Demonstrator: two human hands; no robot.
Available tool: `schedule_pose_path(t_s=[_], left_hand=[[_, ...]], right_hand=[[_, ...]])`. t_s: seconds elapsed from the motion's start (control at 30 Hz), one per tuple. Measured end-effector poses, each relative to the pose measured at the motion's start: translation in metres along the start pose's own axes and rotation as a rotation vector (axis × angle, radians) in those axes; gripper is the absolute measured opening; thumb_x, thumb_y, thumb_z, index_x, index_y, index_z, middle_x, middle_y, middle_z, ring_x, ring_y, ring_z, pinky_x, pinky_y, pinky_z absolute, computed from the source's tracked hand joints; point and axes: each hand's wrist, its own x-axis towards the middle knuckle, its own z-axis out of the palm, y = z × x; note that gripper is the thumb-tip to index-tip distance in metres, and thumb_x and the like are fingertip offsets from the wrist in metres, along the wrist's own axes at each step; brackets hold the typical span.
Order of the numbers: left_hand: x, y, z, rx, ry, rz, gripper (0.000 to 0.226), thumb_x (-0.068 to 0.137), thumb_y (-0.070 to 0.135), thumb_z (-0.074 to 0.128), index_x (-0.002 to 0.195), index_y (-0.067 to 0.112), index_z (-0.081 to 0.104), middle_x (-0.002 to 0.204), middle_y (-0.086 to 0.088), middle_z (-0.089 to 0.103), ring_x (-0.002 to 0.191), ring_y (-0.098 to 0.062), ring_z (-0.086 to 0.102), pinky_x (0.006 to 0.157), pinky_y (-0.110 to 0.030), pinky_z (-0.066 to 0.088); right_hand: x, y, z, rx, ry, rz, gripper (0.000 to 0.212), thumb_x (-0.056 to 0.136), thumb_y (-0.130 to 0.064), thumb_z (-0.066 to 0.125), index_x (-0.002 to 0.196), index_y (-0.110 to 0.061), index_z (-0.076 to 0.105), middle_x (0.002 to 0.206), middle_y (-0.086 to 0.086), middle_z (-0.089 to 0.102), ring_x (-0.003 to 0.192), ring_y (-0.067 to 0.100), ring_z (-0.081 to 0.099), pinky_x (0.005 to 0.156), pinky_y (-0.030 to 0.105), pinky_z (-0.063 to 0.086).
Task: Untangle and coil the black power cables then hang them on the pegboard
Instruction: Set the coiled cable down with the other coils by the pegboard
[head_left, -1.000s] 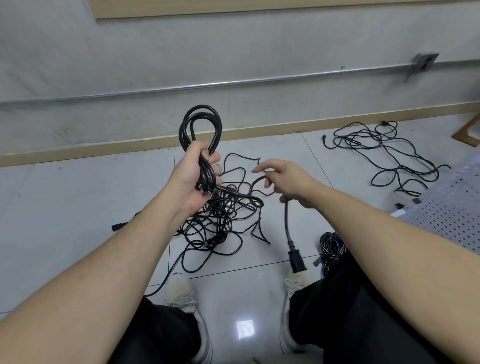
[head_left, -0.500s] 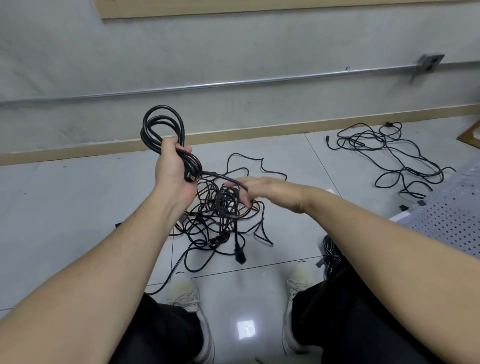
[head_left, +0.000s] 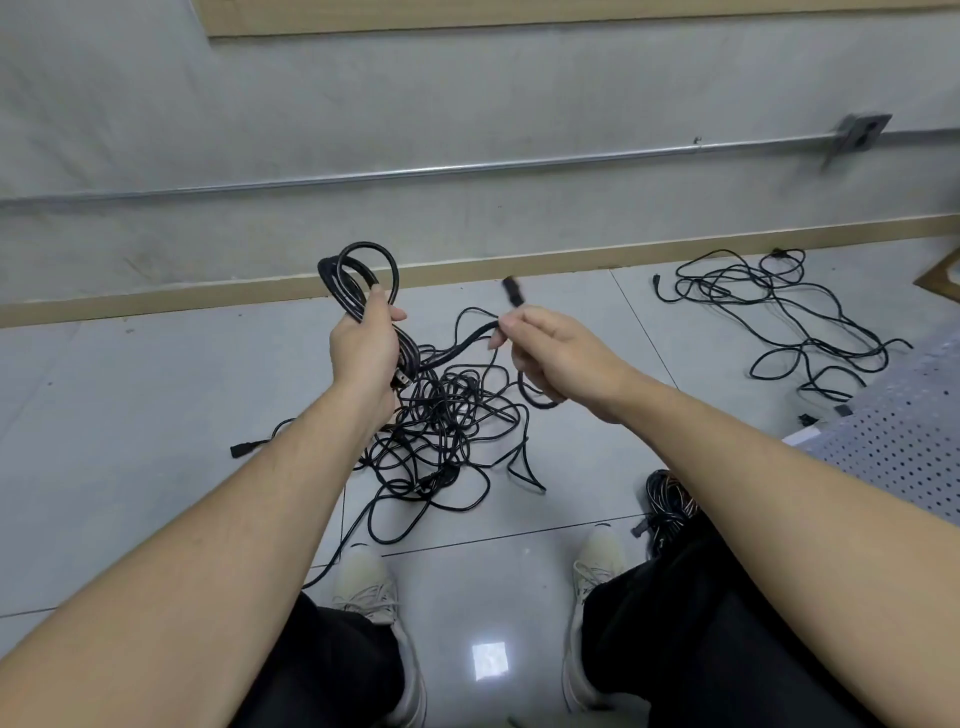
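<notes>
The left hand (head_left: 363, 348) clenches a looped black rubber cable coil (head_left: 358, 280); the right hand (head_left: 550, 353) pinches its loose black plug end (head_left: 511, 292), projecting above the fingertips.

Both arms extended forward, left hand (head_left: 363, 348) fisted upright, right hand (head_left: 550, 353) curled, knuckles up, hands near each other

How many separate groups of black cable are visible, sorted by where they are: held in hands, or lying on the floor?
Held: 1, the coil gripped by left hand; right hand holds its free end.
On floor: 3, the tangle, the loose cables, the bundle.
Total: 4
</notes>
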Motion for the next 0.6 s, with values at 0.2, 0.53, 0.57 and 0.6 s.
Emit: schedule_pose_path(t_s=[0.2,0.53,0.57,0.6], left_hand=[[-0.022,-0.006,0.010,0.267,-0.262,0.016,0.058,0.096,0.070,0.047,0.092,0.020,0.075,0.116,0.002,0.064,0.104,-0.016,0.055,0.097,-0.038,0.038],[-0.041,-0.018,0.020,0.510,-0.748,0.052,0.033,0.077,0.046,0.082,0.083,0.022,0.059,0.079,0.005,0.060,0.079,-0.017,0.055,0.077,-0.034,0.042],[-0.042,-0.019,0.021,0.521,-0.751,0.066,0.024,0.080,0.037,0.077,0.080,0.024,0.056,0.074,0.005,0.054,0.073,-0.016,0.048,0.072,-0.033,0.037],[-0.043,-0.019,0.021,0.537,-0.736,0.067,0.019,0.083,0.030,0.071,0.077,0.024,0.054,0.071,0.005,0.050,0.069,-0.016,0.044,0.068,-0.032,0.033]], right_hand=[[-0.006,-0.004,-0.010,-0.109,0.079,-0.064,0.023,0.105,-0.028,0.055,0.087,-0.026,0.070,0.057,-0.015,0.049,0.051,0.001,0.040,0.049,0.014,0.033],[0.000,0.001,-0.022,-0.138,0.275,-0.060,0.053,0.081,-0.034,0.086,0.062,-0.018,0.039,0.058,-0.003,0.031,0.060,0.019,0.027,0.047,0.027,0.023],[-0.001,0.002,-0.021,-0.142,0.270,-0.040,0.054,0.080,-0.034,0.086,0.061,-0.019,0.038,0.057,-0.004,0.030,0.058,0.019,0.026,0.046,0.027,0.023],[0.000,0.003,-0.020,-0.150,0.268,-0.031,0.054,0.080,-0.034,0.087,0.061,-0.019,0.038,0.056,-0.005,0.031,0.056,0.019,0.027,0.046,0.026,0.023]])
